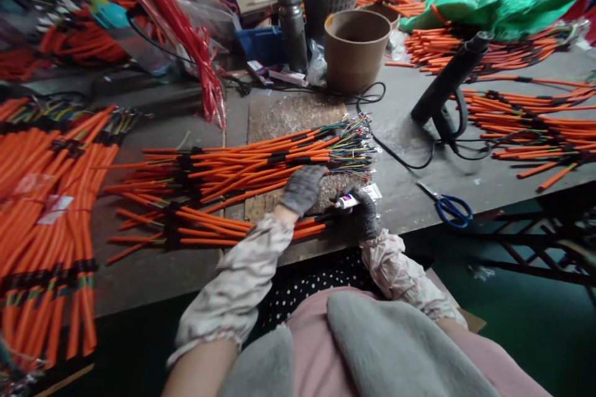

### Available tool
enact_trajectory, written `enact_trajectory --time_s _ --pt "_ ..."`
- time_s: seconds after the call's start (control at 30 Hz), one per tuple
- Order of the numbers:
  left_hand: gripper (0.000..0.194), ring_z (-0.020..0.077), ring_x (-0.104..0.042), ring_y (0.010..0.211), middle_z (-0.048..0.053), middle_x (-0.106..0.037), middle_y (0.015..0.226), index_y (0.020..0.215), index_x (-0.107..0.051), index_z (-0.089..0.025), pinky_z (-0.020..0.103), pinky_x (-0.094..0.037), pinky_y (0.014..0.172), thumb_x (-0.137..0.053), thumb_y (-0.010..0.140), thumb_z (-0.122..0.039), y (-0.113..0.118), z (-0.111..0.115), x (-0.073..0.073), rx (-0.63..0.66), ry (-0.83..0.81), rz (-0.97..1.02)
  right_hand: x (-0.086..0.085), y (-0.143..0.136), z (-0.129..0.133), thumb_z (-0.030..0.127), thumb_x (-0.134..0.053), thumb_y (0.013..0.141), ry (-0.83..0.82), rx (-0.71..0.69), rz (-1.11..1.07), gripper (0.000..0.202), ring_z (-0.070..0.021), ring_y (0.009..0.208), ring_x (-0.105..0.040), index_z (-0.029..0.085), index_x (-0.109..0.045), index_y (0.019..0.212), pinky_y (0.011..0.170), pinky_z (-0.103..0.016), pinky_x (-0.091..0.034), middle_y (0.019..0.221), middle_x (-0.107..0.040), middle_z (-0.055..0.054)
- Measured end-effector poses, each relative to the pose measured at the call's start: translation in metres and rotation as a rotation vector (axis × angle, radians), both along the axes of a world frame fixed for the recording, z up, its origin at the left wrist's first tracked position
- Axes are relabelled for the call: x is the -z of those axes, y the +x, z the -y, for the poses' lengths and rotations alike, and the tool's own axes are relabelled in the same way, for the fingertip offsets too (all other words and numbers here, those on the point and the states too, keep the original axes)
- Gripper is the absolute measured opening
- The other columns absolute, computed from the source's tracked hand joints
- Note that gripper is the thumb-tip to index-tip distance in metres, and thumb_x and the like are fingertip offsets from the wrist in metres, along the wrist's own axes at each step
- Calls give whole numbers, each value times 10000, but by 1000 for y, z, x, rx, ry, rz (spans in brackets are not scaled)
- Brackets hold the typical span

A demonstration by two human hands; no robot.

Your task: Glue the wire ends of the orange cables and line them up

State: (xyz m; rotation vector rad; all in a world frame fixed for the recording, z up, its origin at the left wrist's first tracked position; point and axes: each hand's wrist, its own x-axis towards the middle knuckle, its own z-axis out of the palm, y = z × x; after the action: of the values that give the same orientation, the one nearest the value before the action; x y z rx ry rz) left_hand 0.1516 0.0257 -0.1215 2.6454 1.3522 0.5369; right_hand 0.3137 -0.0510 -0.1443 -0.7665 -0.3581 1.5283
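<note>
Around the middle of the frame, my gloved left hand is down on the orange cables, though I honestly can't tell if it's gripping any. Just right of it, my right hand has a little white tube held in its fingers. Those cables run across the tabletop and over a worn board, with blue-handled scissors lying right of center.
</note>
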Motion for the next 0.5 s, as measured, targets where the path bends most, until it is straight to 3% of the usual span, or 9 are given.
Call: enact_trajectory --time_s 0.1,0.17,0.3,0.4,0.5 --pt "243 329 -733 1106 185 -783 1069 1066 -756 -85 464 -579 992 -534 966 -91 38 -24 -6 -64 14 -39 3 1 7 516 -794 768 84 0 43 321 -135 486 -574 217 -685 729 548 -265 -549 507 -549 46" --pt "179 310 -743 1036 172 -780 1011 1021 -737 -105 427 -584 953 -575 945 -115 45 -25 -10 -90 44 -26 3 1 11 544 -786 761 112 1 57 348 -133 461 -544 220 -676 699 501 -262 -518 501 -538 41" --pt "204 280 -753 913 157 -771 974 1090 -690 -119 373 -580 841 -577 977 -246 14 -12 -27 -165 153 52 2 0 21 569 -776 765 136 -21 62 369 -160 524 -609 218 -689 693 497 -280 -522 610 -634 2" --pt "217 237 -742 809 91 -757 867 1031 -689 -174 326 -561 774 -544 991 -330 -18 2 -50 -235 317 307 1 1 30 580 -799 782 141 -66 69 382 -177 599 -660 212 -723 711 556 -290 -567 676 -682 -17" --pt "150 198 -735 784 35 -754 835 962 -696 -215 296 -561 762 -591 970 -321 -35 18 -76 -160 395 518 -7 5 37 579 -821 813 158 -147 141 370 -210 676 -697 211 -781 792 637 -333 -611 771 -740 -49"
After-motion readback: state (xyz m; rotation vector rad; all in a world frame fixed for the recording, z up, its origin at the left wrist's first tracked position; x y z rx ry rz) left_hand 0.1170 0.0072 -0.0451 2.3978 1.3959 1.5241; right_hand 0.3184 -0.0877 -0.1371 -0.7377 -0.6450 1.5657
